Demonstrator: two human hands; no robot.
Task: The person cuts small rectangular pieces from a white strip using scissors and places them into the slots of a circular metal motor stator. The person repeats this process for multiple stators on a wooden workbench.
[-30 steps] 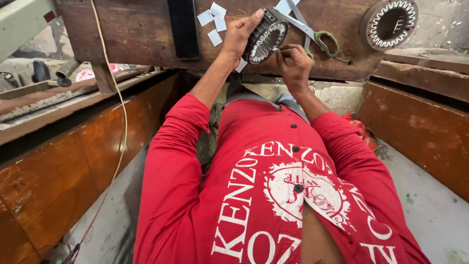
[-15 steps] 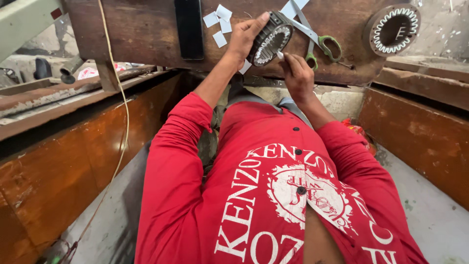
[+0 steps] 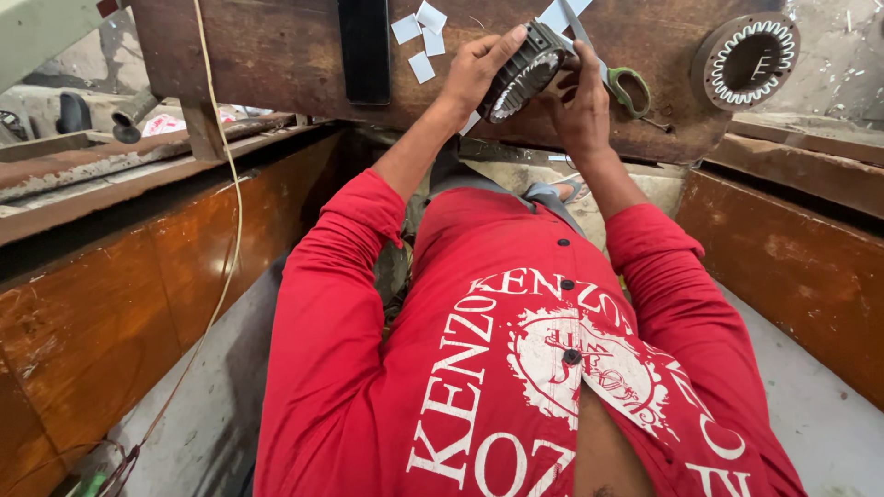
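At the plank's point(image 3: 276, 55) front edge, the left hand point(image 3: 474, 69) grips a slotted stator core point(image 3: 523, 72) tilted on its rim; the right hand point(image 3: 580, 106), fingers curled, works its open face from four o'clock. Scissors point(image 3: 612, 78) lie at three o'clock. Steady bracing, with gentle fingertip pressure, probably suits the slots best.

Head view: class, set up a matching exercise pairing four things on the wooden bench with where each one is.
Things:
1. Round slotted metal ring
2. Second slotted metal ring
3. Green-handled scissors
4. Small white paper squares

Places:
A. Lying at the bench's far right
B. Held between both hands
C. Beside the black flat bar
D. Just right of the right hand

Pairs: 1-B, 2-A, 3-D, 4-C
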